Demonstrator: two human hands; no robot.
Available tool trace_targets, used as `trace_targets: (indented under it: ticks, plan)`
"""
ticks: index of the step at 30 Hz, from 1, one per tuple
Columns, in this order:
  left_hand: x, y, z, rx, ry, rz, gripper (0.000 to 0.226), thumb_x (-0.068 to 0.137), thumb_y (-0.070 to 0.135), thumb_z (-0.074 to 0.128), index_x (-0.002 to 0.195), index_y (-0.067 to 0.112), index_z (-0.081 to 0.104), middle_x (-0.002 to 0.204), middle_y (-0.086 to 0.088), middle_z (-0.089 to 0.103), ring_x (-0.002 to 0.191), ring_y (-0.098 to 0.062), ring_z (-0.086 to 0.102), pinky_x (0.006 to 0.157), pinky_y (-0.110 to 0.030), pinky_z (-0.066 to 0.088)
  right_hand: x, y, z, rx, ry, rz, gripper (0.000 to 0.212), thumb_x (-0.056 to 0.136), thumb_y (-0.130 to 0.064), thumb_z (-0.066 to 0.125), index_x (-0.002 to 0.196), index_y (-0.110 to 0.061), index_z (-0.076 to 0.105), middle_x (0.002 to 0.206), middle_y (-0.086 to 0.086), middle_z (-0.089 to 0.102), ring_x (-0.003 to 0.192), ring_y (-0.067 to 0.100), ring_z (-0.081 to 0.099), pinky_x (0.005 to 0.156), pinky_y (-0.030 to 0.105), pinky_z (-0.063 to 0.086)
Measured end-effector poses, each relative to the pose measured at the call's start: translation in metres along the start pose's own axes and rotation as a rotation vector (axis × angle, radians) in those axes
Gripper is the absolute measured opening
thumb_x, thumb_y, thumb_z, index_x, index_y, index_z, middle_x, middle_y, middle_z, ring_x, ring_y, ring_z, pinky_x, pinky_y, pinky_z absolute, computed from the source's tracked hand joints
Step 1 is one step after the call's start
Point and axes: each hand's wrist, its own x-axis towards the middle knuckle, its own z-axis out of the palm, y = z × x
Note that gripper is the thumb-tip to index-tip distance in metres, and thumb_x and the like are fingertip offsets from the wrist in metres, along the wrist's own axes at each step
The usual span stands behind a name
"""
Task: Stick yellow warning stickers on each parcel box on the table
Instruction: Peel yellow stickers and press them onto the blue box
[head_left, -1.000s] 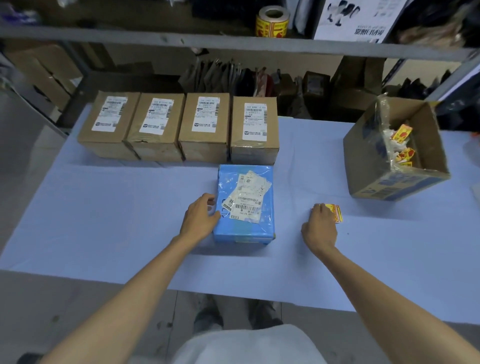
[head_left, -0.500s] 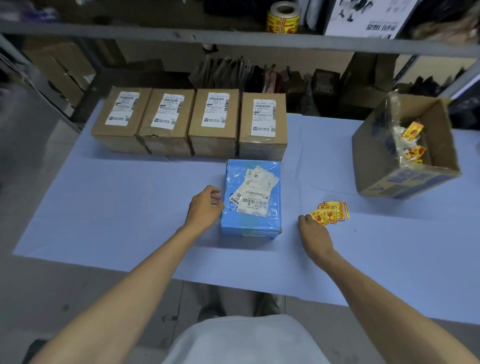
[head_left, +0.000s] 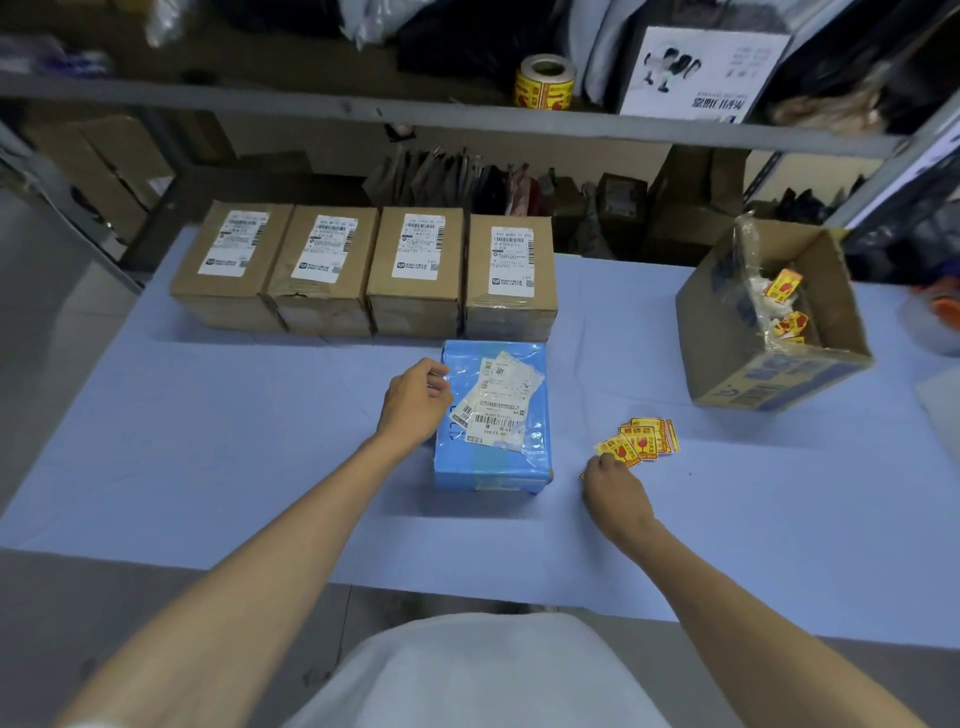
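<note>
A blue wrapped parcel (head_left: 493, 465) with white labels lies in the middle of the table. My left hand (head_left: 413, 402) holds its left side, fingers curled over the top edge. To the right, a fan of yellow warning stickers (head_left: 649, 439) lies on the table. My right hand (head_left: 613, 486) is at the fan's near end, fingertips pinching the nearest sticker (head_left: 618, 451). Behind the blue parcel stands a row of several brown parcel boxes (head_left: 415, 270), each with a white shipping label on top. No yellow sticker shows on any parcel.
An open carton (head_left: 727, 332) at the right holds more yellow stickers. On the shelf above sits a roll of yellow stickers (head_left: 545, 83). The table is covered in pale blue (head_left: 208, 441); its near edge runs just before my body.
My right hand has drawn back toward me from the stickers, which now lie fanned out. My left hand stays at the blue parcel's left side. The view has shifted slightly.
</note>
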Motion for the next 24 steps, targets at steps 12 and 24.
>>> trace_targets:
  ticks: [12,24]
  plan:
    - [0.004,0.014,-0.001,-0.042,-0.051,-0.003,0.024,0.088,0.008,0.055,0.110,0.013,0.063,0.097,-0.001,0.065,0.088,-0.018,0.062,0.077,-0.028,0.050,0.030,-0.002,-0.063,0.708,0.365,0.247,0.022,0.091,0.004,0.048,0.110,0.002,0.060,0.099,0.021,0.067,0.091,0.035,0.063,0.066,0.032,0.041]
    - [0.000,0.077,-0.002,-0.561,-0.251,-0.065,0.021,0.095,0.030,0.058,0.096,0.009,0.062,0.072,-0.001,0.062,0.047,-0.005,0.059,0.047,-0.015,0.044,0.020,-0.086,-0.152,1.512,0.508,0.110,0.022,0.077,-0.010,0.078,0.073,-0.031,0.074,0.078,-0.005,0.064,0.071,0.007,0.056,0.069,0.023,0.046]
